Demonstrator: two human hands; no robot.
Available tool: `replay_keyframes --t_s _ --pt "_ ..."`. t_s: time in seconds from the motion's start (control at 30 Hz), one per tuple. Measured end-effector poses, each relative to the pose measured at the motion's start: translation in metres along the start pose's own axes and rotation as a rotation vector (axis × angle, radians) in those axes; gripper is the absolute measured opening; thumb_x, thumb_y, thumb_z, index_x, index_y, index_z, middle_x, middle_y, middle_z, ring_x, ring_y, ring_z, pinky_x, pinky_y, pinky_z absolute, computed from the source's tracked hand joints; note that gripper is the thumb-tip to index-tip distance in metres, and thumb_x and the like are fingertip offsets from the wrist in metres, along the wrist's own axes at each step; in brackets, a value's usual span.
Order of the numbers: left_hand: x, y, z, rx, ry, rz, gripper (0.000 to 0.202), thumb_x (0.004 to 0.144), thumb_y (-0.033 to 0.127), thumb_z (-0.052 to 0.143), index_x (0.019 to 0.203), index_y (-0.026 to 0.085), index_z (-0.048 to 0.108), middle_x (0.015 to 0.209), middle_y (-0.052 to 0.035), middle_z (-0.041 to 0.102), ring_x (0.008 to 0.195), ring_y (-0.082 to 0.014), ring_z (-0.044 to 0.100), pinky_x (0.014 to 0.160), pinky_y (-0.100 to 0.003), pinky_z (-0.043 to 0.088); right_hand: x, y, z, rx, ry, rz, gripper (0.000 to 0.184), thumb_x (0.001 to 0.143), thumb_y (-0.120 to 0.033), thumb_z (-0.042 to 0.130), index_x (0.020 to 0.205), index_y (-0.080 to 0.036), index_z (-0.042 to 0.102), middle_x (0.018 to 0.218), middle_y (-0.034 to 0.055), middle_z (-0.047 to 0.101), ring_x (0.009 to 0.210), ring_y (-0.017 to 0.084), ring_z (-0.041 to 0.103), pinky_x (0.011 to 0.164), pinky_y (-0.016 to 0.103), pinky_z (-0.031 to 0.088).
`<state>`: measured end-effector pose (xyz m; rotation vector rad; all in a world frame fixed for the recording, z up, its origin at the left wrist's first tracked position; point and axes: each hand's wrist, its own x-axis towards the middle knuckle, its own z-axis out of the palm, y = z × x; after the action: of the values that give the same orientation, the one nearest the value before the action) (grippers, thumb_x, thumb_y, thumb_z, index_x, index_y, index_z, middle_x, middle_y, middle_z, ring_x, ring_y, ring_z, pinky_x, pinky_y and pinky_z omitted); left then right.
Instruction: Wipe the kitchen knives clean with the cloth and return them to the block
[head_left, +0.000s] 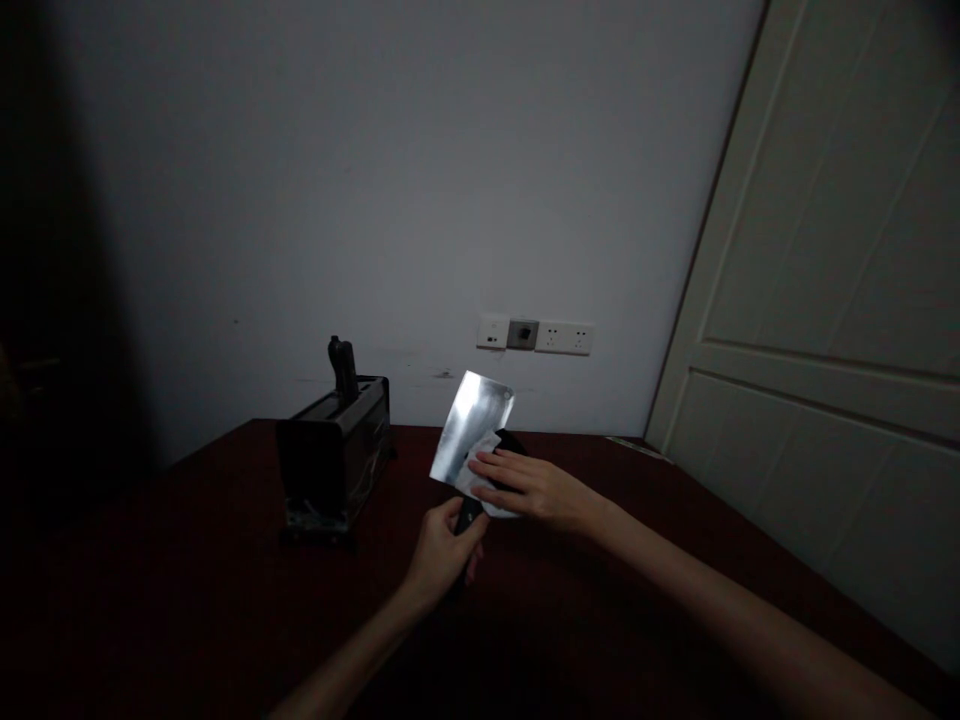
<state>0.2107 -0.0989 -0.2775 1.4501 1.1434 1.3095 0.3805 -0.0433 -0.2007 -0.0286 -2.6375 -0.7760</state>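
A cleaver [466,415] with a broad shiny blade and a black handle is tilted upward above the table. My left hand [441,545] is closed around its handle. Against the lower right part of the blade lies a white tissue [472,478], pressed there under the fingers of my right hand [536,488]. Those fingers are nearly straight and close together, and the thumb is hidden. Something black [511,441] shows just behind my right hand; its kind I cannot make out.
A black knife block [334,450] stands on the dark red table [225,580] to the left, black handles [343,368] sticking out of its top. Sockets [564,338] are set in the wall behind. A pale panelled door [825,400] borders the right side.
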Motion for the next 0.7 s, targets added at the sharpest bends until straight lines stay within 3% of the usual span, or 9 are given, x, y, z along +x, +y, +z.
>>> replay_keyframes --t_s 0.2,0.47,0.7 --pt "-0.001 0.004 0.000 -0.054 0.008 0.014 0.032 0.074 0.046 0.054 0.066 0.016 0.045 0.039 0.0054 0.047 0.026 -0.0071 0.040 0.027 -0.016 0.030 -0.001 0.005 -0.006 0.055 0.028 -0.025 0.030 0.087 -0.012 0.044 0.116 -0.011 0.050 0.128 0.0193 0.049 0.128 0.023 0.029 0.099 0.042 0.039" --pt "0.000 -0.002 0.001 -0.048 -0.016 0.001 0.031 0.072 0.046 0.057 0.072 0.016 0.048 0.042 0.0053 0.050 0.027 -0.0080 0.042 0.027 -0.017 0.030 0.001 -0.001 0.004 0.076 0.004 0.045 0.036 0.087 -0.014 0.045 0.122 -0.017 0.044 0.133 0.0143 0.045 0.129 0.020 0.028 0.100 0.042 0.038" --pt "0.002 0.006 -0.005 -0.071 -0.031 0.007 0.036 0.070 0.050 0.058 0.066 0.016 0.046 0.041 0.0052 0.048 0.026 -0.0078 0.040 0.026 -0.017 0.031 -0.029 -0.001 -0.003 0.019 0.003 0.046 0.039 0.086 -0.011 0.043 0.125 -0.016 0.043 0.131 0.0143 0.047 0.128 0.022 0.029 0.099 0.045 0.039"
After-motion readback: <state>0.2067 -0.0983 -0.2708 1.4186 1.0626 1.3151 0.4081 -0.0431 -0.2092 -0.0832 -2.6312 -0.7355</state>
